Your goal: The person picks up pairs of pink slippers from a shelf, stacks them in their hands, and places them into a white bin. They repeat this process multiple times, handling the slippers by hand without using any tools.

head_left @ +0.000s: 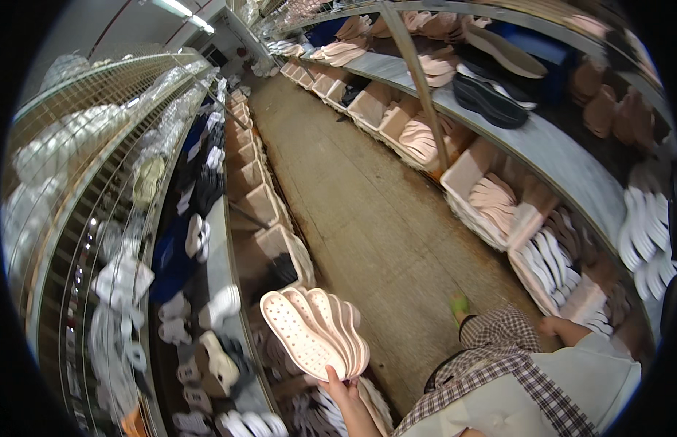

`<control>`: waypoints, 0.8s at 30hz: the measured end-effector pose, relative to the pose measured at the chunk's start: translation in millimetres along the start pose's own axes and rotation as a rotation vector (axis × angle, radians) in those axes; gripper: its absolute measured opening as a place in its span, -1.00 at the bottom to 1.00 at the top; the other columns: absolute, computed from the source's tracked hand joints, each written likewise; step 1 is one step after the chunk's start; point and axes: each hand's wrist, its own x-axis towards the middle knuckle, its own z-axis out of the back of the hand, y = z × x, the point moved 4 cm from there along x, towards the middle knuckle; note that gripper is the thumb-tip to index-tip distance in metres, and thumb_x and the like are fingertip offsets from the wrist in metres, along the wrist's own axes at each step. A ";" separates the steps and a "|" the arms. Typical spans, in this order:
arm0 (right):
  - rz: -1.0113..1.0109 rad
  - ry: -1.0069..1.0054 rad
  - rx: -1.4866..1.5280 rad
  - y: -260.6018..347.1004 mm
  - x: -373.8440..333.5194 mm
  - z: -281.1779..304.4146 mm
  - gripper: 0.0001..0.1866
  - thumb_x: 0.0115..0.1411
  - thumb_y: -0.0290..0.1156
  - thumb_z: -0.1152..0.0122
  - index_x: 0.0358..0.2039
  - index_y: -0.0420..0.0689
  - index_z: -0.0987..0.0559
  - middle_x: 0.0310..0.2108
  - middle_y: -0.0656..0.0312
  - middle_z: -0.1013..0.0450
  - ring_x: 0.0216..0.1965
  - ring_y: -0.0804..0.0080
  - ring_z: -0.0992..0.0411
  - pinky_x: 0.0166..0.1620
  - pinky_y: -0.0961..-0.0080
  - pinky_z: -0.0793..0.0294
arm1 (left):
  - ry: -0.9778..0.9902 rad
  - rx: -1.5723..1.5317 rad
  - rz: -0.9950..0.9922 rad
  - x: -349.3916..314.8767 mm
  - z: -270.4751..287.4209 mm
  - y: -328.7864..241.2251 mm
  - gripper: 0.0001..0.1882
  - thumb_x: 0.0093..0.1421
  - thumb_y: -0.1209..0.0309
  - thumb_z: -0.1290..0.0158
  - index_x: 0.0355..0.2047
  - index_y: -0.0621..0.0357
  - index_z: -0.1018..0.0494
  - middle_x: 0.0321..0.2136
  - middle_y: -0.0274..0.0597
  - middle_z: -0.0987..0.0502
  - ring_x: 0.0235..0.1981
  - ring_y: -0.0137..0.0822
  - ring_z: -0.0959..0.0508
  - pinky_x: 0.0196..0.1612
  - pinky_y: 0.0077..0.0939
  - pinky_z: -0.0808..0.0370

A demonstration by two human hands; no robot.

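Note:
My left hand [343, 392] grips a fanned stack of pale pink shoe soles [317, 331] at one end, thumb on the front face. The nearest sole is dotted with small holes and stands tilted up over the bins at left. Low on the right, beside my checked apron, my right hand [548, 325] hangs close to a bin of white soles [548, 262]. Its fingers are too small and blurred to make out.
Pink bins line both sides of the aisle floor [353, 189]. A bin of pink soles [493, 200] stands at right. Above it, a shelf [572, 175] bears a black sole [488, 102]. Wire racks [69, 197] with plastic-wrapped bundles rise at left. A metal post [419, 87] stands at the right shelf's edge.

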 end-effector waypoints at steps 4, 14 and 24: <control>-0.125 0.189 -0.232 49.8 107.3 46.2 -0.72 -0.02 -0.26 -0.05 -0.52 -0.24 -0.55 -0.49 0.00 -0.49 -0.46 0.13 -0.45 -0.39 0.22 -0.41 | -0.034 0.017 -0.042 122.5 -81.3 -10.4 -0.34 0.19 0.31 -0.07 0.22 -0.18 0.02 0.07 0.00 -0.30 -0.15 0.05 -0.49 -0.43 0.01 -0.52; 0.422 -0.140 -0.050 572.0 405.2 407.3 -0.62 0.10 -0.24 -0.02 -0.13 -0.17 -0.53 -0.16 0.00 -0.49 -0.13 0.07 -0.45 -0.08 0.20 -0.41 | 0.041 0.089 -0.226 385.9 -304.7 -99.1 -0.39 0.20 0.41 -0.05 0.21 0.06 -0.04 0.03 0.05 -0.33 -0.09 -0.05 -0.48 -0.24 -0.12 -0.57; 0.231 -0.058 -0.072 809.8 571.8 549.8 -0.62 0.13 -0.19 0.01 -0.21 -0.19 -0.57 -0.20 -0.04 -0.49 -0.19 0.06 -0.45 -0.11 0.19 -0.41 | 0.115 0.321 -0.206 714.7 -549.8 -158.0 -0.34 0.14 0.50 -0.08 0.20 0.26 -0.04 0.00 -0.01 -0.35 -0.09 -0.22 -0.42 -0.09 -0.39 -0.43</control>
